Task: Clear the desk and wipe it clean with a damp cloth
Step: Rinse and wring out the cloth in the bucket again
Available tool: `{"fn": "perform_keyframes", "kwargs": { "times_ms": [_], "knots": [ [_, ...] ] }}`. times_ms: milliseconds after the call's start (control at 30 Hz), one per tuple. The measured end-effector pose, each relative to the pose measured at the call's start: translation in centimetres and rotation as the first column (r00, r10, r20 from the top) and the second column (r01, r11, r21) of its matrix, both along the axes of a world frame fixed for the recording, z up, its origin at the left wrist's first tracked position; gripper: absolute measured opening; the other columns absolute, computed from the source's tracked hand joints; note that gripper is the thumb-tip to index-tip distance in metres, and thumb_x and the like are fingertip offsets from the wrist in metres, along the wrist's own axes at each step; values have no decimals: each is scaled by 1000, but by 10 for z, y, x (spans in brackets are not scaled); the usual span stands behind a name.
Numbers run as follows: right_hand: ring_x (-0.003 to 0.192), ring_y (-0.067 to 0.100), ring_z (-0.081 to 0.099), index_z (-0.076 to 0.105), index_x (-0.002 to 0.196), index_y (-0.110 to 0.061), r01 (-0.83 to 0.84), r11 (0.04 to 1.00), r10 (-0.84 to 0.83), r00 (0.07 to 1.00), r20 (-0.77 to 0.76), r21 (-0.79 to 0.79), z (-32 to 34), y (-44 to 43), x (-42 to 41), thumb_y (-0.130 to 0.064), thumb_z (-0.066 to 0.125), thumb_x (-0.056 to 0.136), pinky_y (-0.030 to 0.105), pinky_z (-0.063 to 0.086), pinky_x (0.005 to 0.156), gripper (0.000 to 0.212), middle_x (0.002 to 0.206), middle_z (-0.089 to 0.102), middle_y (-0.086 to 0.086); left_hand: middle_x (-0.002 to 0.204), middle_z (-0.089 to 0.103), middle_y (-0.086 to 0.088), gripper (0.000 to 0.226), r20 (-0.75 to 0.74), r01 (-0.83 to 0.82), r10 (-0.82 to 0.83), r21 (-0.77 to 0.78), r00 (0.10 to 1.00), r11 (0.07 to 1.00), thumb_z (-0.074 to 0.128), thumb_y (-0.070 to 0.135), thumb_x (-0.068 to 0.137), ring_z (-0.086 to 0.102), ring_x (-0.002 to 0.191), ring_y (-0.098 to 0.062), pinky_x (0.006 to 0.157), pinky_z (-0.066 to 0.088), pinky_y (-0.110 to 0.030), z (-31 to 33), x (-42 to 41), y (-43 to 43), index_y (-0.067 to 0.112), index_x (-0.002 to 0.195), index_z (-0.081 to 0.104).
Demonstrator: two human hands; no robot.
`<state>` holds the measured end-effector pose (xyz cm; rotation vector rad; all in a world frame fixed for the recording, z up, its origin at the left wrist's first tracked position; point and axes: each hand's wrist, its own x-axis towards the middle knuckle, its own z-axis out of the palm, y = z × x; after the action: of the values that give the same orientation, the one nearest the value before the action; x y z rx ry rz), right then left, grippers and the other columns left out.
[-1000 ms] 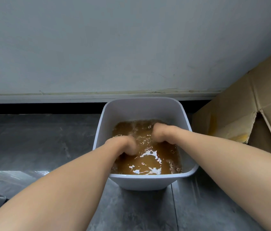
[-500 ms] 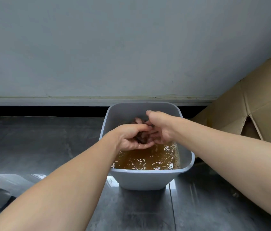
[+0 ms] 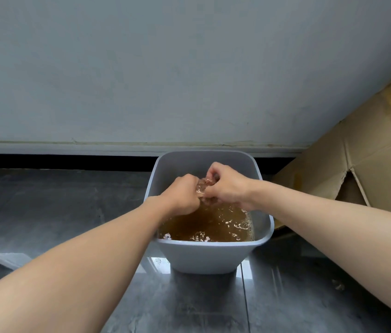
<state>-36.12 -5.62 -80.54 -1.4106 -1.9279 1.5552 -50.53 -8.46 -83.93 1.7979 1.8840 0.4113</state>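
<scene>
- Left hand: fingers curled into a fist that grips one end of the cloth, held above the water.
- Right hand: likewise closed tight round the other end; the two fists touch.
- Cloth: a wet, bunched wad, only a small part showing between the hands, directly over the tub.
- Tub: grey, rectangular, standing on the dark tiled floor near the wall; it holds brown water with foam at the edges.
- Cardboard box: flattened, leaning just right of the tub.
</scene>
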Motion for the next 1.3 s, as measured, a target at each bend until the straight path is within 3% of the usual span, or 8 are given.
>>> {"fn": "perform_keyframes", "kwargs": {
  "times_ms": [67, 233, 433, 567, 733, 867, 1067, 1300],
  "knots": [
    [75, 25, 65, 44, 90, -12, -29, 998, 29, 1000, 7, 53, -3, -2, 1, 11, 69, 81, 42, 60, 77, 35, 88, 60, 16, 81, 68, -1, 13, -7, 28, -28, -5, 1000, 1000, 68, 14, 83, 63, 75, -20, 57, 44, -25, 1, -1, -2, 22, 78, 58],
    [98, 29, 65, 59, 97, -7, -84, 872, -73, 952, -298, -482, 3, 0, 4, 3, 63, 89, 48, 51, 102, 12, 104, 65, 18, 88, 68, -4, 20, -179, 170, -133, 209, 975, 963, 70, 12, 80, 62, 82, -30, 66, 49, -36, 7, -11, -6, 21, 81, 51],
    [102, 36, 66, 54, 118, -1, -150, 771, -55, 953, -299, -618, -8, 6, 6, 2, 49, 93, 40, 57, 90, 25, 116, 61, 25, 94, 64, 0, 13, -252, 350, -290, 242, 923, 905, 66, 11, 81, 60, 88, -23, 72, 49, -36, 13, -9, 0, 14, 92, 61],
    [65, 17, 61, 61, 94, -5, -202, 896, 219, 976, -3, -396, -12, 7, 4, -9, 52, 100, 27, 52, 65, 11, 84, 65, 13, 96, 67, -6, 6, -395, 383, -319, 94, 861, 919, 62, 13, 85, 62, 88, -28, 69, 44, -33, 14, -4, 4, 16, 88, 57],
    [61, 17, 47, 54, 82, -9, -318, 948, 307, 895, 323, -21, -23, 1, -3, -12, 52, 98, 26, 41, 54, 16, 73, 52, 6, 72, 58, -1, 19, -378, 266, -257, -28, 890, 964, 60, 9, 83, 59, 73, -28, 59, 40, -31, 7, 5, 5, 20, 70, 52],
    [80, 20, 51, 45, 109, -6, -528, 828, 350, 750, 561, 190, -22, 3, 0, -19, 51, 100, 31, 39, 64, 17, 93, 53, 7, 72, 68, -9, 13, -208, 151, -168, -96, 964, 984, 59, 6, 82, 66, 69, -29, 65, 57, -36, 5, 7, 9, 13, 72, 62],
    [78, 24, 48, 29, 97, -16, -699, 573, 222, 635, 740, 428, -20, 1, 6, -12, 51, 98, 34, 36, 68, 22, 93, 47, 6, 65, 67, -15, 18, 192, 82, -7, -385, 981, 919, 47, -7, 88, 71, 64, -31, 62, 59, -37, 9, 6, 12, -7, 81, 64],
    [75, 14, 52, 48, 108, -9, -321, 947, 296, 902, 315, 29, -11, 5, 0, -15, 66, 89, 24, 40, 61, 26, 82, 54, 3, 64, 67, -7, 12, -153, 106, -135, -186, 979, 977, 63, 13, 82, 66, 56, -23, 52, 54, -32, 12, 0, 11, 9, 71, 62]
  ]
}}
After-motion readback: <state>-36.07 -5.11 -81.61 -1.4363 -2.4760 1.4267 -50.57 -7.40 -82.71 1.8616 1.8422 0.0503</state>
